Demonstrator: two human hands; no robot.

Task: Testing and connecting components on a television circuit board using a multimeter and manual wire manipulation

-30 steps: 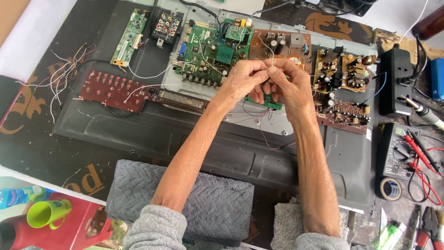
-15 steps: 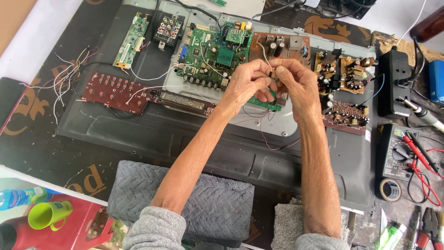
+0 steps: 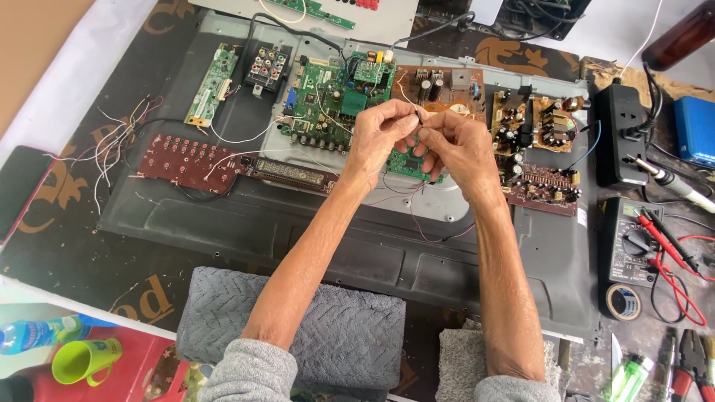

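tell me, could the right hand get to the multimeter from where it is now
Probably yes: the multimeter lies uncovered off to the right of the right hand, with only low boards between, though that hand is pinching a thin wire.

head view, steeply down, close

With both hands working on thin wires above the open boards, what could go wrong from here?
1. The left hand and right hand pinch a thin wire; a hard pull might snap it.
2. The small green board under the hands could be knocked.
3. Loose wire strands at the left might touch the red board.
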